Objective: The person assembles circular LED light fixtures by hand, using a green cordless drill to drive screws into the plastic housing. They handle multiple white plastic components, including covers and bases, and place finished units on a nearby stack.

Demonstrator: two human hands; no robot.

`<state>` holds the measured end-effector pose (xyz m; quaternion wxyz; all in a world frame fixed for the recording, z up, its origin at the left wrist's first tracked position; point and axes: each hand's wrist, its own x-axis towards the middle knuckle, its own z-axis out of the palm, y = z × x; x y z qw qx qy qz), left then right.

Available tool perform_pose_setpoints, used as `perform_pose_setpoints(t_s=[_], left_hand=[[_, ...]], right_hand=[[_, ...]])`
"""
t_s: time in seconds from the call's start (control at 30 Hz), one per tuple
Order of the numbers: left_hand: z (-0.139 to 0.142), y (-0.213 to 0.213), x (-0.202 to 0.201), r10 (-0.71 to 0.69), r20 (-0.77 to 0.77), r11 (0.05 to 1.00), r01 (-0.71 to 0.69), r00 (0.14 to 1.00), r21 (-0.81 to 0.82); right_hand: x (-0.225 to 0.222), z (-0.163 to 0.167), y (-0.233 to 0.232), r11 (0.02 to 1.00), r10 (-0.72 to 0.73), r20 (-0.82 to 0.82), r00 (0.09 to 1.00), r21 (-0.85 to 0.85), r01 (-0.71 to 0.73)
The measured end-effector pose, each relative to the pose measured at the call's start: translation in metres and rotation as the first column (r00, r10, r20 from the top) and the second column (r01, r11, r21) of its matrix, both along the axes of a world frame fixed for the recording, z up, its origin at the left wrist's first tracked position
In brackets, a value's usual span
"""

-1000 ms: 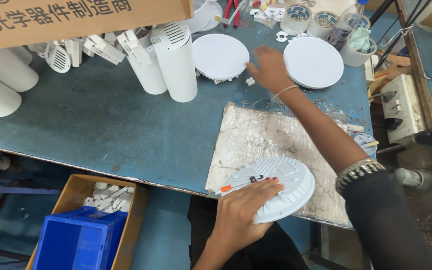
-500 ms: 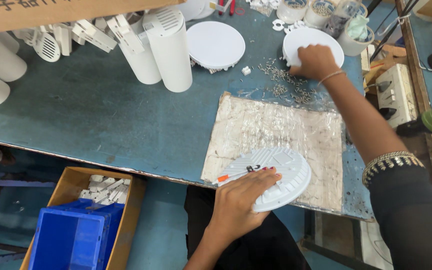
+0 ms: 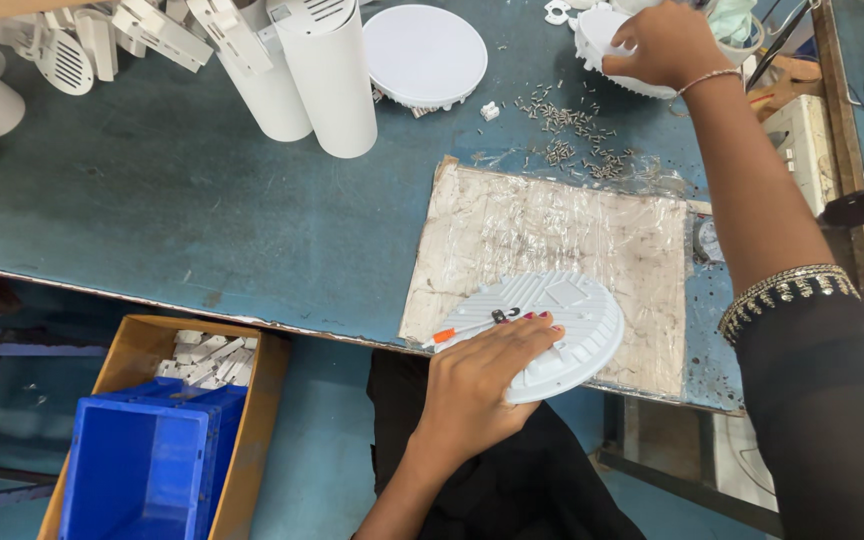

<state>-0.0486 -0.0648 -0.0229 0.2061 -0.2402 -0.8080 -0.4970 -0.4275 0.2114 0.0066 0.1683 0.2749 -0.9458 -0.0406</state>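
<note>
While left hand (image 3: 487, 385) presses, right hand (image 3: 664, 45) reaches.

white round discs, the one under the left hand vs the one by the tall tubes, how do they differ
The disc under the left hand shows a ribbed, moulded side with flat raised panels; the disc by the tubes shows a plain smooth face.
The near disc lies on the plastic-wrapped board at the table's front edge, overhanging it; the far disc sits straight on the blue table.
The left hand presses the near one; nothing touches the far one.
Both are white, round and look similar in size.
</note>
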Motion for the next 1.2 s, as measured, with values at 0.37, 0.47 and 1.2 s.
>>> perform_pose_setpoints(t_s=[0.37,0.47,1.2], left_hand=[[-0.001,-0.003,-0.002,-0.015,0.004,1.0,0.015,1.0,0.015],[0.0,-0.004,-0.001,-0.016,0.005,1.0,0.016,1.0,0.013],[0.004,-0.004,-0.004,-0.035,0.031,0.999,0.035,0.999,0.008]], right_hand=[[-0.003,-0.039,-0.007,0.99,0.042,-0.077,0.996,0.135,-0.031],[0.001,-0.057,-0.014,0.966,-0.096,-0.061,0.993,0.235,0.108],[-0.019,-0.056,-0.07,-0.027,0.248,0.177,0.952,-0.981,0.19]])
